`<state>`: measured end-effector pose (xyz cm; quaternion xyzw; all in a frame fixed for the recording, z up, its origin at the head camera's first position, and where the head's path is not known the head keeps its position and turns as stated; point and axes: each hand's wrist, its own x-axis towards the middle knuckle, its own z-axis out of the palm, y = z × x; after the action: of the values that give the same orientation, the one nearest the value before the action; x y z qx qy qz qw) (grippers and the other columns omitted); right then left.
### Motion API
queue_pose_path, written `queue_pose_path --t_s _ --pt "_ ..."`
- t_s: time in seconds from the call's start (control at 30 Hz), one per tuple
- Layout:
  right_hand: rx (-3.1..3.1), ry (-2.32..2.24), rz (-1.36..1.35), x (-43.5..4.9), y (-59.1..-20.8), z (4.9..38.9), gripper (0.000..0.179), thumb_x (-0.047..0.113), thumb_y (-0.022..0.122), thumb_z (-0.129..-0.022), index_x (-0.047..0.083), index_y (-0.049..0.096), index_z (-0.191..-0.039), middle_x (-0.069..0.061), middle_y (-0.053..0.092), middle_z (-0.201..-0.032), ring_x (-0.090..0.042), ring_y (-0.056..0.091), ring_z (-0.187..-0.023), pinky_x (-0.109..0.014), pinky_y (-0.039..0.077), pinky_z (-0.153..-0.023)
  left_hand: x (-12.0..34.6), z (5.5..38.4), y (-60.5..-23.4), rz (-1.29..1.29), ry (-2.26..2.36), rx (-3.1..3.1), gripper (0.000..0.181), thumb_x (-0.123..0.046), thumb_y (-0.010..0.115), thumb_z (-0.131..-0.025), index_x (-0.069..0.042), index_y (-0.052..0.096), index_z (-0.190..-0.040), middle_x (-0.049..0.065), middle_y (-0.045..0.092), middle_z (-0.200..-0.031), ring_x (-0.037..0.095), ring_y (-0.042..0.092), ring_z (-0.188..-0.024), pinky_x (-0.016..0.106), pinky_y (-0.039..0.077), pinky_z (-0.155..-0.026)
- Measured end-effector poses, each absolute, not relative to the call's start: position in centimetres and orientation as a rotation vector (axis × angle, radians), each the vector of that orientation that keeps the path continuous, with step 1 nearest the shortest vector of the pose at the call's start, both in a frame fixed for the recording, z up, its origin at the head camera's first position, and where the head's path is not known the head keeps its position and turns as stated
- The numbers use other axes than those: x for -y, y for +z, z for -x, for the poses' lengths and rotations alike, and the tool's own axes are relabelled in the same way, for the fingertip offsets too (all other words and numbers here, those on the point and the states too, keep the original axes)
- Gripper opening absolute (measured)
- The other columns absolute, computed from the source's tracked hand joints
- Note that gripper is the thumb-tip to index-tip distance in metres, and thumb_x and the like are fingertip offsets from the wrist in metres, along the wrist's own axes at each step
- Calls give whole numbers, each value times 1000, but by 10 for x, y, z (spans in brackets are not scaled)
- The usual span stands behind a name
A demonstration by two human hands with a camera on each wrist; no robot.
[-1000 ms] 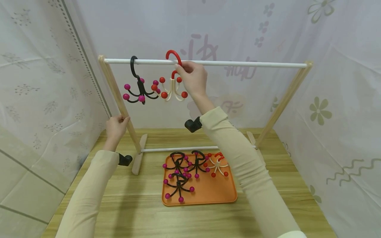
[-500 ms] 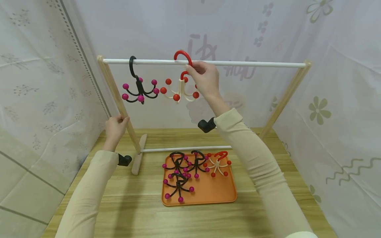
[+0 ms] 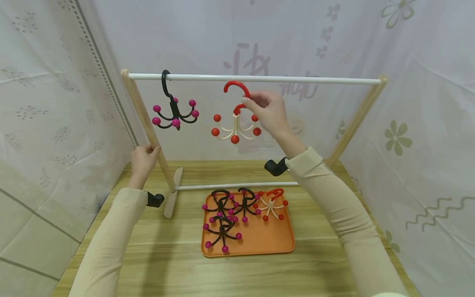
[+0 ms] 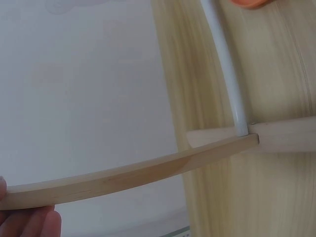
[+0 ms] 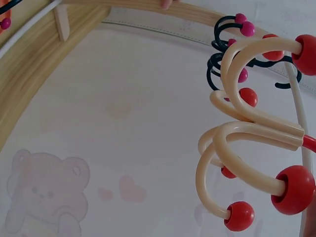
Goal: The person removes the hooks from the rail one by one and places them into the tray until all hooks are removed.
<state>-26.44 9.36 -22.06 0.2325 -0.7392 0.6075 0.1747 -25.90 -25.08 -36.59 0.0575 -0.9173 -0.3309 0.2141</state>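
Currently, the right hand (image 3: 268,111) pinches a red-hooked hanger (image 3: 236,126), apparently off the rail (image 3: 304,79); the left hand (image 3: 144,160) grips the post (image 3: 142,110) below the rail's left end.

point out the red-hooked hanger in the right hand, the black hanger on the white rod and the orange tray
Red-hooked hanger (image 3: 236,125): head view, on its cream stem.
Black hanger (image 3: 174,109): head view, on its stem.
Orange tray (image 3: 263,240): head view, on its bare floor.
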Motion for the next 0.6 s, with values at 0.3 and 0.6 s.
queue_pose_path --t_s 0.3,0.6 --pt "2108 1711 -817 -105 -227 231 18 3 64 -80 -9 63 -93 -14 65 -83 -17 59 -73 -34 46 -70 251 257 -365 -148 -917 2556 34 -23 49 -91 7 62 -81 21 61 -75 26 44 -61 33 33 -53" --pt "2190 1766 -821 -122 -265 230 20 10 65 -80 -5 65 -94 -10 65 -85 -19 60 -74 -38 46 -71 251 257 -365 -145 -929 2553 35 -24 49 -91 7 62 -81 23 62 -80 26 45 -60 32 34 -53"
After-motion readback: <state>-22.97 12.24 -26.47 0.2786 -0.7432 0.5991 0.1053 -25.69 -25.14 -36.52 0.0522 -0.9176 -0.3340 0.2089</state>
